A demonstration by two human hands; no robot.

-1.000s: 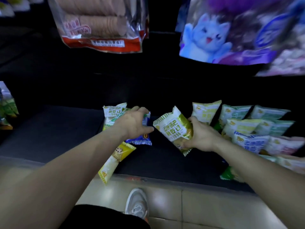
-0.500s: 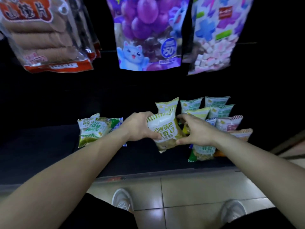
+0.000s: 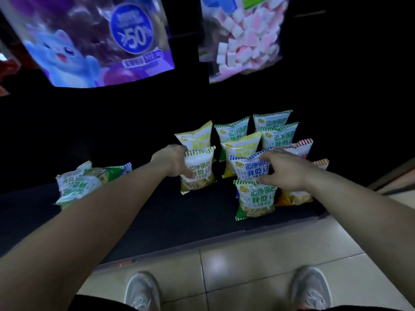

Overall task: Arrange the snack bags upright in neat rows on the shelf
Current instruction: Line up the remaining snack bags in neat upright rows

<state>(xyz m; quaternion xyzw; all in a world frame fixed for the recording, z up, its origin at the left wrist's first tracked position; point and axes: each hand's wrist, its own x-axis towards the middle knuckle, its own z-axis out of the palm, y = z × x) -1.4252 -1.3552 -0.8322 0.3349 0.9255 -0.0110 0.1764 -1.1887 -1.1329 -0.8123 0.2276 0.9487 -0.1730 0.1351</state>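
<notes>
The left hand [image 3: 173,161] grips the left edge of a yellow-green snack bag [image 3: 198,173], holding it upright at the front of the leftmost row on the dark shelf [image 3: 179,221]. Whether its base is down on the shelf I cannot tell. The right hand [image 3: 283,171] is curled over a blue-trimmed snack bag [image 3: 247,167] in the next row, fingers on its top seam and thumb lower down. The main risk, as I judge it, is toppling. These puffy bags stand on narrow bottom seams and lean on one another, so a release before either settles could drop the blue-trimmed one onto the green snack bag [image 3: 254,198] just in front, or push the rows behind [image 3: 278,135] askew. The left forearm also passes just beside the heap of loose bags [image 3: 85,182], so a careless pull back could sweep some onto the tiled floor [image 3: 247,261].
</notes>
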